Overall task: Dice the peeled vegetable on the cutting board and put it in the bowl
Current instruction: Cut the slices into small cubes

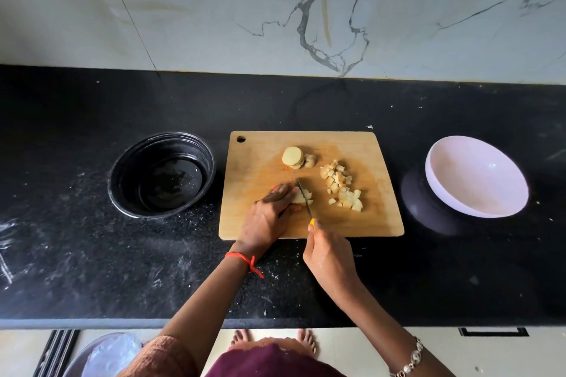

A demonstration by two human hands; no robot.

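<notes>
Slices [301, 197] are lying at six o'clock on the cutting board [367, 223], the left hand [272, 208] clamping them with curled fingers and the right hand [329, 254] gripping the knife [303, 196], so cuts are best staying even and clear of fingertips, white bowl [476, 176] waiting at three o'clock.

pale dice pile [341, 187] rt on wood board [260, 162], slice stack [293, 157] at back; white bowl [476, 177] tilted.
</notes>
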